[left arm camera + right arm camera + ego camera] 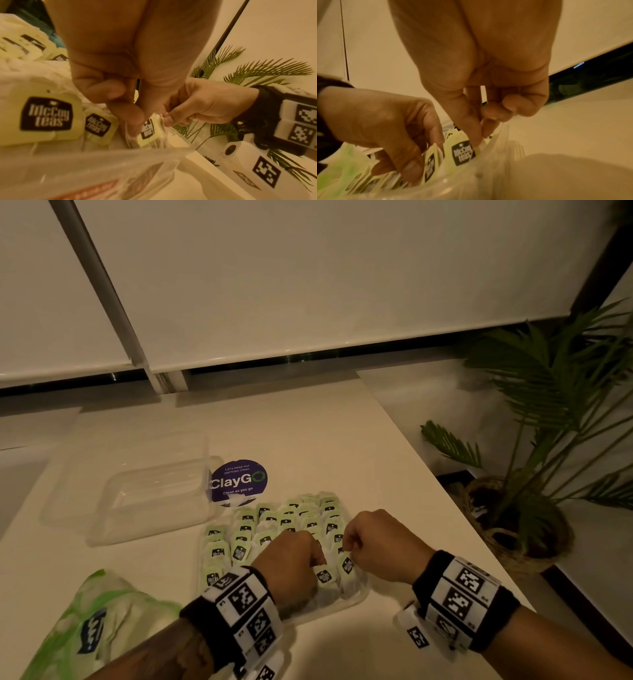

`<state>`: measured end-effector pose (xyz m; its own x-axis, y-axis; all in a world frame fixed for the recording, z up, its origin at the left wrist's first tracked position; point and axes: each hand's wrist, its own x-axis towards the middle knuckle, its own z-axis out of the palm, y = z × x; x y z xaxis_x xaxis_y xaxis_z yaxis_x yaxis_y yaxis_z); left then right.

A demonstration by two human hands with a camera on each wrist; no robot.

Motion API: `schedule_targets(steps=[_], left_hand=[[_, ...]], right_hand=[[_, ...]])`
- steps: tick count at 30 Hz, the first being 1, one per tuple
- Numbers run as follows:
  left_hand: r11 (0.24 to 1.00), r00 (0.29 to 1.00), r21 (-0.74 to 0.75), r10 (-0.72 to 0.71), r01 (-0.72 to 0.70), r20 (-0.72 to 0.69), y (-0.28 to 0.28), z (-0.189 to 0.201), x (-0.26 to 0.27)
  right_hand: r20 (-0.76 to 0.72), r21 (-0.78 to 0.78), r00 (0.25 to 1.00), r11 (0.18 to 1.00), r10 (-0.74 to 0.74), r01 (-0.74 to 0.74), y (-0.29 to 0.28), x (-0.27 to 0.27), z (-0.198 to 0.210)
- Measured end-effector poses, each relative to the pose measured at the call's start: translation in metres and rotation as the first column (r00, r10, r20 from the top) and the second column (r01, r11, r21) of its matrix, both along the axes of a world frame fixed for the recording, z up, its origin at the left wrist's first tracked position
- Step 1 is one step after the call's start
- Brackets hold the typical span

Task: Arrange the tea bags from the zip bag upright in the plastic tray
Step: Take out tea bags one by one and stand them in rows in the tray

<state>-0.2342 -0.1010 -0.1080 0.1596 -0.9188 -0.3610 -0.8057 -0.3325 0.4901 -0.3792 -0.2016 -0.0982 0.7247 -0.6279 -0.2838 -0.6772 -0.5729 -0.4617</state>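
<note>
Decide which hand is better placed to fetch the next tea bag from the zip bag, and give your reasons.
Left. The zip bag lies at the near left, beside the left hand. The right hand is at the plastic tray's right end, pinching a tea bag, and would have to cross over.

We take this for an office pantry: a round purple sticker (238, 481) on the pale worktop (318, 436) reads "Let's keep our pantries clean – ClayGo – Clean as you go". White roller blinds (308, 275) cover the windows, and a potted palm (548, 419) stands beside the worktop.
</note>
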Motion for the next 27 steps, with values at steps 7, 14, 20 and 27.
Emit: schedule_targets(steps=[7, 14, 20, 27], left_hand=[[0.991, 0.999, -0.135, 0.018, -0.014, 0.031, -0.006, -0.003, -0.003], [0.977, 0.997, -0.211, 0.029, -0.014, 0.067, -0.007, -0.002, 0.0], [0.978, 0.996, -0.204, -0.024, 0.041, 0.086, 0.002, 0.002, -0.005], [0.986, 0.957, -0.101, -0.1, 0.132, 0.271, 0.004, 0.012, -0.016]], right_hand=[[-0.028, -0.027, 0.999, 0.999, -0.036, 0.035, 0.003, 0.003, -0.001], [-0.034, -0.091, 0.998, 0.995, -0.048, 0.045, 0.008, 0.008, 0.001], [-0.04, -0.069, 0.999, 0.997, -0.031, 0.028, 0.006, 0.005, 0.005], [-0.166, -0.133, 0.981, 0.983, 0.105, -0.127, 0.012, 0.009, 0.001]])
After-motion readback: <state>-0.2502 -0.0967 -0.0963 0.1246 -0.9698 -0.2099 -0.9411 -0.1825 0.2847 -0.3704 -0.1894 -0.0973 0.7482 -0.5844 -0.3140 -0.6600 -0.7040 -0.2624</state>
